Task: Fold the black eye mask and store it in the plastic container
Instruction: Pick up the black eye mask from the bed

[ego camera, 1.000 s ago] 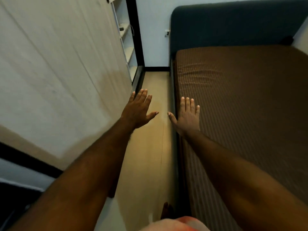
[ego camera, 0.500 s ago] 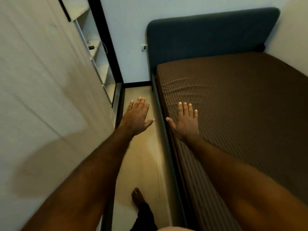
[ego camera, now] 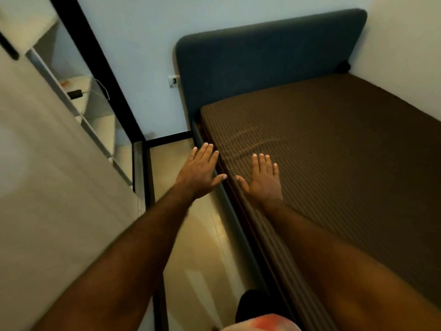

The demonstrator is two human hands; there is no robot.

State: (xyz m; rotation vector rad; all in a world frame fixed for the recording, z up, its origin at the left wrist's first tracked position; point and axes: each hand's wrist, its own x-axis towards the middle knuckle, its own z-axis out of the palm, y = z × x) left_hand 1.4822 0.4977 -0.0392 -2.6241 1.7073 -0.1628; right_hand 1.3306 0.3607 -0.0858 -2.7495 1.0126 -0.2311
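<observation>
Hands have been carried forward along the bed (ego camera: 334, 163): left hand (ego camera: 199, 172) over its edge, right hand (ego camera: 262, 181) above the sheet, both flat, spread, empty. Two hands, one bed are counted; no mask or container is seen, so folding is judged unstarted

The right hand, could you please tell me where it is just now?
In the head view, the right hand is open and flat over the brown mattress near its left edge, beside the left hand.

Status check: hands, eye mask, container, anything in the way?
Left hand and right hand open, empty, held over the bed edge. Mask and container not in view. Nothing in the way.
</observation>
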